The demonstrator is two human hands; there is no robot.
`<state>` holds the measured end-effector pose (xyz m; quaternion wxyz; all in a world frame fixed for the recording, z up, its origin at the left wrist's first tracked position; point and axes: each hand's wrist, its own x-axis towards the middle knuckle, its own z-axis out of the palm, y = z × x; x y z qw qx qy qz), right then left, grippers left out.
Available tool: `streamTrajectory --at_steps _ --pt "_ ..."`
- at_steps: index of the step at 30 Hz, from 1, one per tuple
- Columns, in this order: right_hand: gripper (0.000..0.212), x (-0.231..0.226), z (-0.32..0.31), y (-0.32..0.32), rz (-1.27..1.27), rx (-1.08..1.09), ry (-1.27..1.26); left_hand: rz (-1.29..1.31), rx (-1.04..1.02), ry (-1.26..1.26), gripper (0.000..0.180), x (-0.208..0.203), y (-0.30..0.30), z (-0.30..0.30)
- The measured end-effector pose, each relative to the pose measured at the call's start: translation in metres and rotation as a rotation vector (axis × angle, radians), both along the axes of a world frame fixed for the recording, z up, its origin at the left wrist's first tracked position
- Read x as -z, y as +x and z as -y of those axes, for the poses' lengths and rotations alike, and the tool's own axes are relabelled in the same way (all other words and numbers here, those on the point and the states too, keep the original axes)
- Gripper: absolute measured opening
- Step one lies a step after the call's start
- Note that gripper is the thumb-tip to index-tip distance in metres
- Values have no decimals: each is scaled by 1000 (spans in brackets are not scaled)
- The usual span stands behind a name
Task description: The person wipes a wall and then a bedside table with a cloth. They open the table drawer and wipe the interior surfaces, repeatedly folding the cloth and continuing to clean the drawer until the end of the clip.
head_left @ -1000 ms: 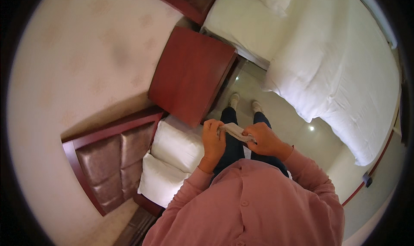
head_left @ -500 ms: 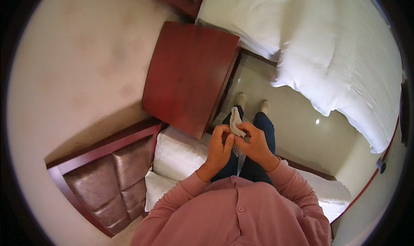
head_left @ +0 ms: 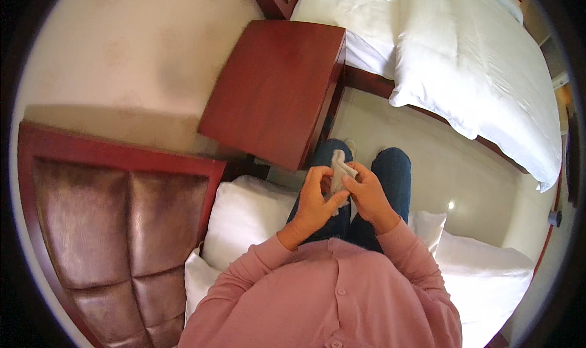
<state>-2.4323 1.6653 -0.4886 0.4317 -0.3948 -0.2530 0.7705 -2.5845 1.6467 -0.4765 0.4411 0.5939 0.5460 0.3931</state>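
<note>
Both the left hand (head_left: 312,204) and the right hand (head_left: 370,195) pinch a small pale cloth (head_left: 339,161) from opposite sides above the jeans (head_left: 391,176), in front of the pink shirt (head_left: 323,287), a hold that probably keeps it from sagging.

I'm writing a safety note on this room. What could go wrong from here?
The small pale cloth is bunched in the fingers of the left hand and right hand, so it might slip and land on the shiny floor. The red-brown cabinet appears close to the left knee, which might bump it.
</note>
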Motion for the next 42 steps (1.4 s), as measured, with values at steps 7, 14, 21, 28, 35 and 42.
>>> streamTrajectory --at_steps 7,14,21,28,35,42 --pt "32 -15 30 -51 29 -146 89 290 -109 -143 31 -13 -54 50" --pt "41 -9 11 -59 113 -239 146 464 -198 -161 18 -3 -79 52" --pt "26 -20 -43 -68 293 -211 167 211 -452 -20 18 -8 -138 1" --pt "32 11 -123 -82 594 -6 318 -452 -615 116 29 3 -214 -85" --pt "44 50 -121 -117 1268 -296 1084 -896 -379 102 60 65 -186 -120" --pt "64 72 -150 -146 1286 -497 1430 -1167 -420 -61 78 105 -159 -144"
